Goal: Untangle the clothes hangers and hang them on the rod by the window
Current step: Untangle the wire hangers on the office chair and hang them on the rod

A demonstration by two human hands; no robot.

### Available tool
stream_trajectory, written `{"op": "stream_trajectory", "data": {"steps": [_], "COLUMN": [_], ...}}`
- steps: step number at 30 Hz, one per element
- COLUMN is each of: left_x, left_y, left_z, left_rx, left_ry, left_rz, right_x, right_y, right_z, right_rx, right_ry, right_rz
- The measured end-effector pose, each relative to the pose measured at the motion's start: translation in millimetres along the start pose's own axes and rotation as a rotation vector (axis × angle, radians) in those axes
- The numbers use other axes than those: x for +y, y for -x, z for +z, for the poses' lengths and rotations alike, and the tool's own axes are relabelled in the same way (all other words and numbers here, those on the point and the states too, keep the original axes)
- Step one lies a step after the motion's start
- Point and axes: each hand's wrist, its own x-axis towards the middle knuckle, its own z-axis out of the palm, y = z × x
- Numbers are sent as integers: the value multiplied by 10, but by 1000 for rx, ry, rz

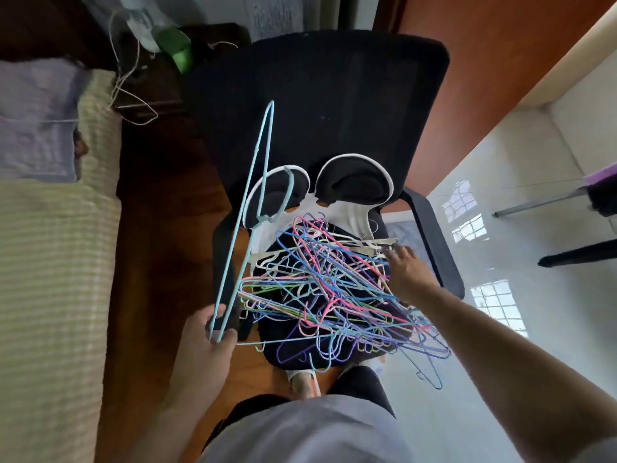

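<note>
Left hand pinching light-blue hanger by one corner, raised beside chair; right hand spread, fingers straight, on tangled hangers heaped on chair seat; risk: snagged hooks dragging pile floorward.

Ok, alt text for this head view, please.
Seen from above, a person's left hand holds up a light blue hanger while the right hand reaches into a tangled pile of coloured hangers on a black office chair.
</note>
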Motion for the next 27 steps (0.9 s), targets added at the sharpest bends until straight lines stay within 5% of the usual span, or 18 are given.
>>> {"op": "stream_trajectory", "data": {"steps": [7,10,14,19,27], "left_x": [-112,-102,-74,63,253], "left_y": [7,11,-23,-72,-196], "left_z": [35,3,3,85,183], "left_rx": [46,34,25,-9,-54], "left_ry": [32,41,45,54,106], "left_rz": [-60,-61,-60,-42,13], "right_x": [449,461,361,236,190], "right_y": [-536,-430,-287,-81,366], "right_z": [252,161,-83,-438,-343], "right_rx": [-344,-160,283,328,352], "right_ry": [86,63,-3,65,92], "right_rz": [76,-27,-273,-431,-321]}}
